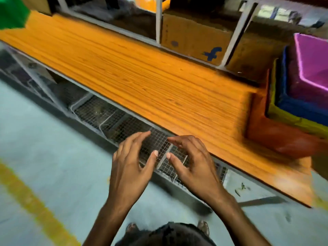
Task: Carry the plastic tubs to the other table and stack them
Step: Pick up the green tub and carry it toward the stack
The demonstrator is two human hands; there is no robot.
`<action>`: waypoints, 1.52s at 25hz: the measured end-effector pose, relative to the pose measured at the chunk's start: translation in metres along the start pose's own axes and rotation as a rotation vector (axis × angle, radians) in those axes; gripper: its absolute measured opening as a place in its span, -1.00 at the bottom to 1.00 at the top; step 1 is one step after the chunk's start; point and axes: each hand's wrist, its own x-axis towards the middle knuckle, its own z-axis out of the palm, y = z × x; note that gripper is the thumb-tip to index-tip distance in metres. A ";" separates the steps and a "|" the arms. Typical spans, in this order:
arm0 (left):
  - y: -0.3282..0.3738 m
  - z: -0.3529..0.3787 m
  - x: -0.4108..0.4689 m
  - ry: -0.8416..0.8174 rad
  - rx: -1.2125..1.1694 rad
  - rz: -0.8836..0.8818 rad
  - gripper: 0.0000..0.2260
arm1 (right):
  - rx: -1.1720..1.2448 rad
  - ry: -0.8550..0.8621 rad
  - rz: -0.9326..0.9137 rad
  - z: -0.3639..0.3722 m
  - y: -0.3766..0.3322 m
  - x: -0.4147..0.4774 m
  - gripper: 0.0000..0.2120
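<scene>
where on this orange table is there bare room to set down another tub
The long stretch of the orange tabletop is bare, bordered by the shelf frame behind, the green object at far left, and the nested tub stack at right. The right end is crowded. Both hands are empty.

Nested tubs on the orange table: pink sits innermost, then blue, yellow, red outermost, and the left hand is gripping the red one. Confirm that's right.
Not quite. In the head view the left hand holds nothing; it hovers open beside the right hand, over the wire mesh shelf, well clear of the red tub. The nesting order is right: pink tub, blue tub, yellow tub, red outermost.
</scene>
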 end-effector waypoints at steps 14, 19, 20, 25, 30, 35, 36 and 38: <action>-0.249 -0.143 0.055 0.282 -0.003 -0.438 -0.63 | 0.347 -0.249 0.183 0.299 -0.097 0.159 -0.59; -0.323 -0.187 0.141 0.338 0.021 -0.460 -0.50 | 0.287 -0.255 0.053 0.375 -0.111 0.269 -0.52; -0.335 -0.200 0.159 0.352 0.046 -0.461 -0.49 | 0.286 -0.257 0.037 0.387 -0.118 0.292 -0.52; -0.397 -0.260 0.250 0.427 0.116 -0.487 -0.48 | 0.306 -0.313 -0.020 0.454 -0.162 0.404 -0.56; -0.480 -0.314 0.320 0.463 0.089 -0.481 -0.46 | 0.329 -0.343 -0.048 0.539 -0.203 0.487 -0.59; -0.577 -0.395 0.399 0.426 0.067 -0.398 -0.45 | 0.376 -0.256 0.003 0.640 -0.260 0.569 -0.70; -0.599 -0.416 0.415 0.409 0.064 -0.388 -0.46 | 0.393 -0.238 0.022 0.661 -0.276 0.587 -0.70; -0.632 -0.452 0.445 0.378 0.028 -0.357 -0.49 | 0.425 -0.207 0.053 0.691 -0.308 0.617 -0.69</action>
